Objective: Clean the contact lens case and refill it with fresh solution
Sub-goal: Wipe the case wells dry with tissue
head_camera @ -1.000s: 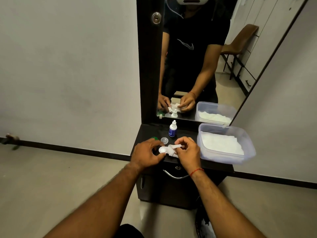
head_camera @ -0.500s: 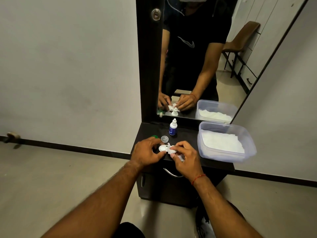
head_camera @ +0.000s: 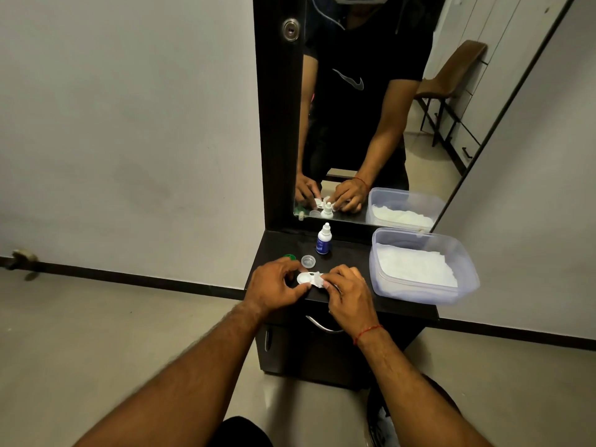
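Head view: fingers (head_camera: 303,290) pinch smooth white case (head_camera: 305,278), perhaps plastic.

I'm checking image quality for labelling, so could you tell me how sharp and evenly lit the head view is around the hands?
Head view: dim, soft indoor light; left hand and right hand fairly sharp; lens case overexposed, detail lost; wide-angle bending at edges; mirror free of glare.

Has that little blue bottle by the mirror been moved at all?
No. The bottle still stands upright near the mirror's bottom edge, behind the clear cap.
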